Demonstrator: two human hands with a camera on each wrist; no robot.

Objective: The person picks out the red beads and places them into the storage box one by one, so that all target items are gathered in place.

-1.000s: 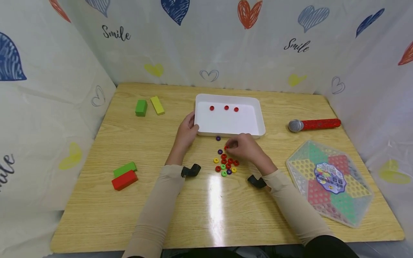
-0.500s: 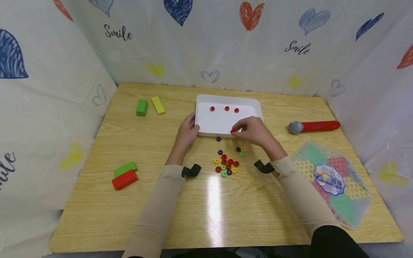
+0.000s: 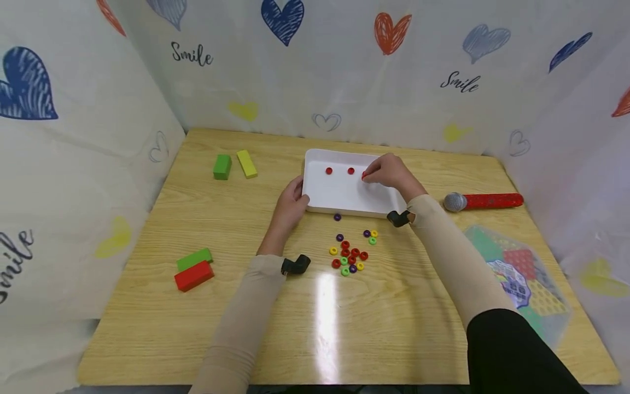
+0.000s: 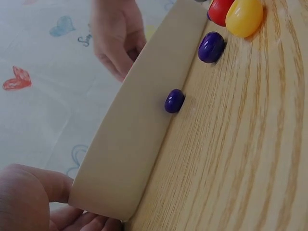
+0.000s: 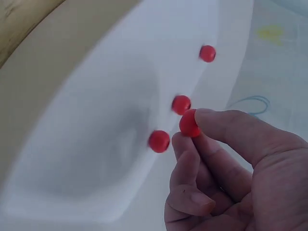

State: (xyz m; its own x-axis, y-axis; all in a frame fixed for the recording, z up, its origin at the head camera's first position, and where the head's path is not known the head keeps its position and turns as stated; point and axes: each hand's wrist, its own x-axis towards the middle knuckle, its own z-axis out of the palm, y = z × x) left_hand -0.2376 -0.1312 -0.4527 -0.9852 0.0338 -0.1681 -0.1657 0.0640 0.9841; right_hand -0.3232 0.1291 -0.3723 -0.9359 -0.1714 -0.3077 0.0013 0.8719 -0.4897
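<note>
A white tray [image 3: 344,207] lies at mid-table. My left hand [image 3: 297,198] grips its near-left corner, thumb [image 4: 33,185] against the tray's wall [image 4: 139,130]. My right hand [image 3: 367,175] hovers over the tray's far right part and pinches a red bead [image 5: 189,124] between thumb and fingertips. Three red beads lie in the tray below it; two show from the head [image 3: 328,171]. A pile of coloured beads [image 3: 348,257] lies on the table in front of the tray. One purple bead [image 4: 174,101] sits just outside the tray wall.
Green and yellow blocks [image 3: 222,166] lie at the far left; green and red blocks [image 3: 194,268] at the near left. A red-handled microphone [image 3: 482,201] lies right of the tray. A checkers board [image 3: 521,279] sits at the near right, partly under my right arm.
My right hand lifted a red bead from the pile and carried it away from me, over the tray's front wall to its far right part. My left hand stayed on the tray.
</note>
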